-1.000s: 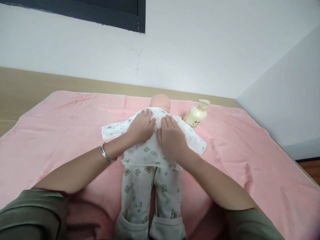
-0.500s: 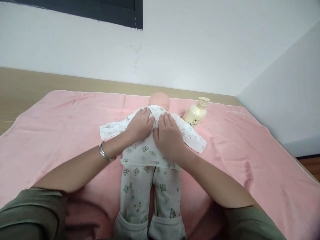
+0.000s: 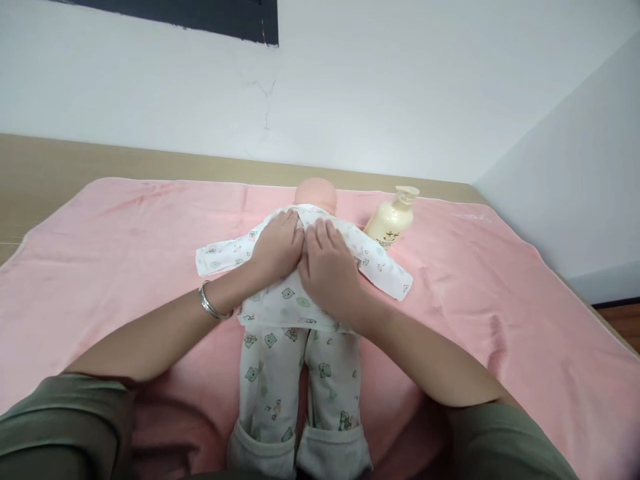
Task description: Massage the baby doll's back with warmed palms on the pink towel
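Observation:
A baby doll (image 3: 316,193) lies with its head away from me, dressed in a white printed top (image 3: 295,303) and matching printed trousers (image 3: 274,377). Its sleeves spread out to both sides. My left hand (image 3: 279,245) rests flat on the upper part of the top, fingers stretched toward the doll's head. Beside it, my right hand (image 3: 330,270) lies flat on the same top, fingers extended. The two hands touch or nearly touch at the thumbs. A silver bangle (image 3: 213,301) circles my left wrist. Neither hand grips anything; the cloth under the palms is hidden.
A cream pump bottle (image 3: 390,221) stands just right of the doll's shoulder, close to the sleeve. The pink blanket (image 3: 475,293) spreads under everything on a wooden surface (image 3: 55,155). White walls (image 3: 380,87) rise behind and at the right.
My right hand has shifted slightly left, closing the gap to my left hand. The whole view has moved a little; the doll and bottle stay in place.

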Demonstrator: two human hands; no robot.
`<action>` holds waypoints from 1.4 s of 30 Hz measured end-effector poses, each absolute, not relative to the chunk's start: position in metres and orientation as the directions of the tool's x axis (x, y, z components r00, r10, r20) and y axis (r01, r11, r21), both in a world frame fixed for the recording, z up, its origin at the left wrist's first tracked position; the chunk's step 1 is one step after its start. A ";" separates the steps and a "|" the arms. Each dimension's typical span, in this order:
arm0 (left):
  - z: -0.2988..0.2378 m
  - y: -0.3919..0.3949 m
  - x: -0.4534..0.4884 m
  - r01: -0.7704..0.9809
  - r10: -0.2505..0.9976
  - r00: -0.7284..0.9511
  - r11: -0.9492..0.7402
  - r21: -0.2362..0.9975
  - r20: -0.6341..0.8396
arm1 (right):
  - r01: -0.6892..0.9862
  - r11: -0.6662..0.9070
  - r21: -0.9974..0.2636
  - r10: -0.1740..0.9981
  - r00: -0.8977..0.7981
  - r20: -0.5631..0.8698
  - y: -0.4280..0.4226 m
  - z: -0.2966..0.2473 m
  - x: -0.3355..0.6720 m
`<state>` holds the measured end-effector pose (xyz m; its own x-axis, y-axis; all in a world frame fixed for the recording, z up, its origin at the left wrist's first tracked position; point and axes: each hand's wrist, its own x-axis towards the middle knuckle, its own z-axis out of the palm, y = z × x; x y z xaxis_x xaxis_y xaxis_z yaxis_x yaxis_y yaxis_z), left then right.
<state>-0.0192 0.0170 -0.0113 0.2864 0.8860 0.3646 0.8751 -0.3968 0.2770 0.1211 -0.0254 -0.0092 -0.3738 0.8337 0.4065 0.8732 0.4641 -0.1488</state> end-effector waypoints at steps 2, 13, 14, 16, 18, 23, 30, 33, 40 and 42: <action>-0.012 0.021 -0.019 0.884 0.885 0.264 -0.381 0.272 0.384 | 0.861 0.484 -0.155 0.832 -0.398 0.387 -0.031 -0.010 0.117; -0.020 -0.004 -0.010 0.838 0.809 0.392 -0.510 0.192 0.438 | 0.897 0.408 -0.169 0.856 -0.312 0.412 -0.009 -0.005 0.127; -0.018 0.004 -0.014 0.841 0.821 0.386 -0.500 0.204 0.421 | 0.893 0.421 -0.158 0.853 -0.330 0.405 -0.021 -0.006 0.123; -0.014 0.020 -0.021 0.863 0.864 0.339 -0.444 0.243 0.373 | 0.880 0.448 -0.160 0.857 -0.371 0.359 -0.040 -0.007 0.117; -0.011 0.026 -0.023 0.882 0.898 0.281 -0.381 0.278 0.338 | 0.862 0.468 -0.193 0.861 -0.396 0.320 -0.043 -0.006 0.116; -0.014 -0.004 -0.009 0.882 0.874 0.313 -0.413 0.226 0.373 | 0.855 0.409 -0.319 0.895 -0.307 0.323 0.009 -0.002 0.136; -0.003 0.006 -0.015 0.835 0.880 0.348 -0.448 0.320 0.325 | 0.890 0.401 -0.216 0.871 -0.297 0.392 -0.004 -0.008 0.129; 0.006 0.026 -0.024 0.850 0.953 0.222 -0.294 0.437 0.208 | 0.860 0.485 -0.157 0.826 -0.392 0.406 -0.030 -0.013 0.121; -0.015 -0.010 -0.007 0.858 0.879 0.309 -0.422 0.293 0.363 | 0.853 0.360 -0.378 0.925 -0.274 0.265 0.023 -0.006 0.143; -0.020 -0.016 -0.005 0.846 0.884 0.305 -0.423 0.326 0.355 | 0.867 0.309 -0.391 0.940 -0.216 0.264 0.029 -0.007 0.145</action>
